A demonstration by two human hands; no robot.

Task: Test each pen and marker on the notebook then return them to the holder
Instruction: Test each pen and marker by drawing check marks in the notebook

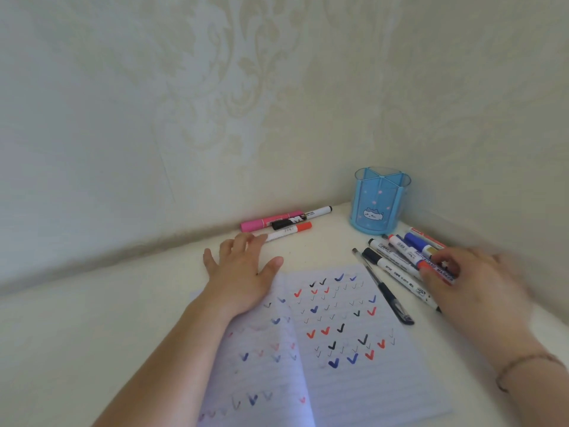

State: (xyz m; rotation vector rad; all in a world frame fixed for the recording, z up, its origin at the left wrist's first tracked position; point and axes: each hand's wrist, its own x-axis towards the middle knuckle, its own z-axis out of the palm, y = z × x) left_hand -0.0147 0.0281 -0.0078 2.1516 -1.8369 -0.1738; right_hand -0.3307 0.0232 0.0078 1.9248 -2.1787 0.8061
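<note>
The left hand (238, 274) lies flat, fingers spread, on the open notebook (338, 349). The blurred right hand (471, 278) pinches a red marker (437, 268) from the worktop pile beside the empty holder (380, 204). Light, stiff and smooth, it looks best gripped mid-barrel.

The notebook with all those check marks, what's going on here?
A person is testing pens on the open notebook, already full of red, blue and black ticks. The left hand lies flat on its left page. The right hand is picking at a red whiteboard marker in the pile beside the notebook. The blue holder looks empty.
</note>
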